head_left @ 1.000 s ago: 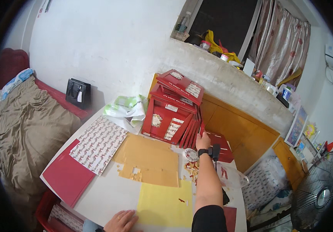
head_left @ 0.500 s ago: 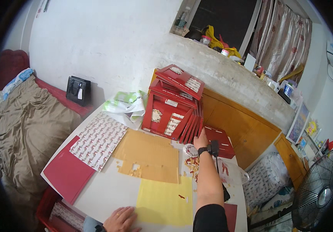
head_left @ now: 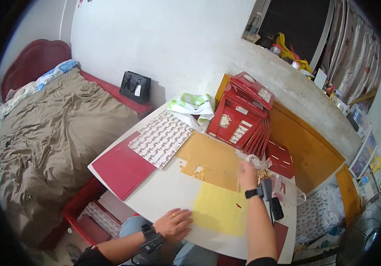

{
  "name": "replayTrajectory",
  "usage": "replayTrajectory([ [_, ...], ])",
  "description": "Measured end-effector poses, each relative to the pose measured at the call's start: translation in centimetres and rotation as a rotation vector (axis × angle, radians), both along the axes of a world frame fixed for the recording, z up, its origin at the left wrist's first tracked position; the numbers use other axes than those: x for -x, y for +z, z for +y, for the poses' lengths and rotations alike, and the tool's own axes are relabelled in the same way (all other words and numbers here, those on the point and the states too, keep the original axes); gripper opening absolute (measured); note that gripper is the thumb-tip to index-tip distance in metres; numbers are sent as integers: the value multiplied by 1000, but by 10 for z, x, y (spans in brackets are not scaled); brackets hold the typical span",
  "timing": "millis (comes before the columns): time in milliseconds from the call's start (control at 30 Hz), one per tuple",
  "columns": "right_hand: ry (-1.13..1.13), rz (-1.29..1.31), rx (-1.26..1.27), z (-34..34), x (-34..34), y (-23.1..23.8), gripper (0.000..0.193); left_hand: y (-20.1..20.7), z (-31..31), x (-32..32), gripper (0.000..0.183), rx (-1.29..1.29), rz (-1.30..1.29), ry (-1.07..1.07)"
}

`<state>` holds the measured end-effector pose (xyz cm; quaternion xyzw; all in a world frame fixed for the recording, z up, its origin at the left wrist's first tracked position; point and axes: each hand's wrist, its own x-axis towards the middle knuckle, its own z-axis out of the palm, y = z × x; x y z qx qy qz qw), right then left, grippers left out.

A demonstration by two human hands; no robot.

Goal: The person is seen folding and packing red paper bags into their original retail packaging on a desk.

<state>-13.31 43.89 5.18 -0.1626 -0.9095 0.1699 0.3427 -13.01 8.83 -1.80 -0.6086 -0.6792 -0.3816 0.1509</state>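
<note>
My left hand [head_left: 175,224] lies flat at the near edge of the white table, its fingers stretched out beside a yellow sheet [head_left: 219,210]. It holds nothing. Over the right edge of the tan sheets [head_left: 210,155] is my right hand [head_left: 247,176], smeared by motion, so its fingers cannot be made out. Next to it are a round white roll [head_left: 254,161] and a heap of small cream and red scraps [head_left: 262,174], partly hidden by the hand. A small dark red piece [head_left: 238,205] sits on the yellow sheet.
Red boxes [head_left: 239,122] stand stacked at the back, beside a white-green plastic bag [head_left: 192,106]. Patterned sheets [head_left: 161,137] overlap dark red sheets [head_left: 121,170] on the left. A red crate [head_left: 73,210] is below the table; a fan [head_left: 367,226] stands right.
My right hand has come back from beside the red boxes toward me, to the tan sheets' edge. My left hand stays at the near edge. The view has swung left.
</note>
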Motion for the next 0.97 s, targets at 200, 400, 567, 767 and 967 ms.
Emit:
replayTrajectory([
  [200,-158,-555,-8,-5,-49,12,32,0,-26,13,28,58,92,83],
  [400,-640,-294,-57,121,-117,30,31,15,-6,23,29,28,66,6],
  [567,-674,-69,106,157,-102,54,32,10,3,23,28,81,14,-7],
  [767,-663,-207,65,215,-65,21,38,1,5,27,27,53,-16,-4],
  [967,-696,-272,72,240,-40,-12,47,3,10,29,27,107,-18,2],
])
